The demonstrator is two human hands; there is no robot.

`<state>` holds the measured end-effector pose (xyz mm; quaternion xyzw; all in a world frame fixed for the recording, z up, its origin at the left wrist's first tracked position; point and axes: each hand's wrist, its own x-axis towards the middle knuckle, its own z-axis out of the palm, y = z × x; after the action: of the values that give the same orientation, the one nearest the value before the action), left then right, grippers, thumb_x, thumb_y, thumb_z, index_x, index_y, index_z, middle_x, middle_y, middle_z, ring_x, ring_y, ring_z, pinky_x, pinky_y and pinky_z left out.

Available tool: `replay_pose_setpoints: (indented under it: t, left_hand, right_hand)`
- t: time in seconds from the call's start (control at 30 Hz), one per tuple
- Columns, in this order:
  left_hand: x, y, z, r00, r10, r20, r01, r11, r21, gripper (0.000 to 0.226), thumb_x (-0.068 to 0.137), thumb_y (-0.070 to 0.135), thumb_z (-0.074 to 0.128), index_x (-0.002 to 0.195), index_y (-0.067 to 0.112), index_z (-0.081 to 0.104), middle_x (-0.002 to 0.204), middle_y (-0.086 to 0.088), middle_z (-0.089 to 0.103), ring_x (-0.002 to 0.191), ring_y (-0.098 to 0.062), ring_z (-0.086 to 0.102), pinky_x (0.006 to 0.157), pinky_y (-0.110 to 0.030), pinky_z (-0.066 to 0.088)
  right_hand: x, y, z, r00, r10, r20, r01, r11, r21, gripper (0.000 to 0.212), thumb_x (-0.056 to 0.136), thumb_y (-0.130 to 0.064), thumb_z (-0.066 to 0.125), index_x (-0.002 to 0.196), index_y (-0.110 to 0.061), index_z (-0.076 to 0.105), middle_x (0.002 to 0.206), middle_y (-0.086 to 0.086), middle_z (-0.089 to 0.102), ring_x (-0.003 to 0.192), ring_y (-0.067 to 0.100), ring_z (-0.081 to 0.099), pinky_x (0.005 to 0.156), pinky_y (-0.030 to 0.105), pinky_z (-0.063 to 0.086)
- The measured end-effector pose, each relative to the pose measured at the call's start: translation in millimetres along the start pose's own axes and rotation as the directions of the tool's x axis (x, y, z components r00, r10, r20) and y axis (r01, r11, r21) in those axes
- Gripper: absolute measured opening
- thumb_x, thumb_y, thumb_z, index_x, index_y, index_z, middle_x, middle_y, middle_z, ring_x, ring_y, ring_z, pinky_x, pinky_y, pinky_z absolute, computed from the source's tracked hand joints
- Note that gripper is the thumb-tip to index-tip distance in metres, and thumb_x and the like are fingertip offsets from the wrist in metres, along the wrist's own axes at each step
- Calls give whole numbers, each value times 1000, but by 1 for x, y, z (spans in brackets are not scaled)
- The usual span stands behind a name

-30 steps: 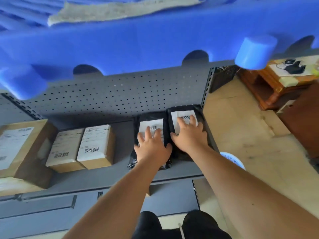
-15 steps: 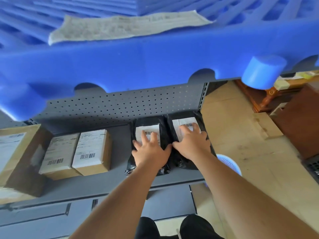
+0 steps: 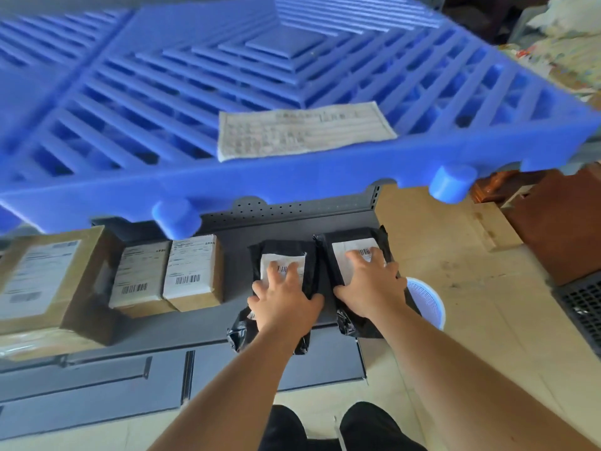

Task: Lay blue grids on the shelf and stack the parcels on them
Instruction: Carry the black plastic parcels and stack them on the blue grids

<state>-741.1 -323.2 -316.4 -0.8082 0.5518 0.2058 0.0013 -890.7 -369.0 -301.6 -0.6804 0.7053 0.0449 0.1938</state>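
Both hands lay flat at lower centre, the left hand point(image 3: 283, 302) and right hand point(image 3: 369, 284) each pressing a black parcel point(image 3: 286, 252) overhanging the grey shelf point(image 3: 195, 327); either could slip off beneath the blue grid point(image 3: 195, 92).

Floor point(image 3: 471, 307): pale beige tiles, scuffed, evenly lit. Reddish-brown wooden furniture point(image 3: 559, 222) at right. Pale wooden board point(image 3: 491, 226) lying on the floor beside it. Black grid crate point(image 3: 582, 307) at right edge. Round blue-and-white basket point(image 3: 426, 301) on the floor, partly hidden.
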Motion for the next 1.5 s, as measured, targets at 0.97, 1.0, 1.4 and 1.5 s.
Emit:
replay_pose_setpoints:
  t: [0.97, 1.0, 1.4, 1.5]
  left_hand:
    - [-283, 34, -129, 986, -51, -158, 27, 989, -149, 74, 82, 65, 49, 149, 47, 26, 159, 9, 16, 139, -32, 30, 113, -50, 28]
    - [-295, 37, -131, 984, -52, -173, 25, 988, -155, 73, 81, 65, 49, 148, 48, 25, 159, 10, 15, 139, -31, 29, 113, -50, 28]
    - [-404, 43, -186, 904, -57, -423, -71, 957, -281, 78, 65, 65, 40, 142, 56, 26, 148, 26, 15, 132, -18, 32, 110, -45, 34]
    - [-406, 46, -205, 866, -58, -497, -115, 944, -310, 78, 63, 64, 41, 140, 57, 30, 147, 28, 18, 133, -18, 33, 108, -45, 35]
  right_hand:
    - [-261, 57, -148, 982, -129, -140, 149, 979, 143, 63, 78, -59, 59, 136, -45, 38, 152, -9, 25, 126, 32, 38, 97, 47, 40]
    - [-271, 64, -156, 978, -144, -151, 166, 976, 144, 63, 79, -59, 59, 137, -46, 37, 152, -10, 24, 126, 30, 38, 98, 46, 40]
    - [-358, 112, -238, 885, -264, -383, 368, 901, 228, 71, 70, -62, 57, 137, -53, 33, 143, -19, 29, 121, 19, 34, 97, 48, 45]
    - [-359, 101, -254, 861, -274, -429, 405, 879, 251, 71, 69, -60, 58, 136, -52, 35, 144, -18, 30, 123, 21, 35, 99, 51, 44]
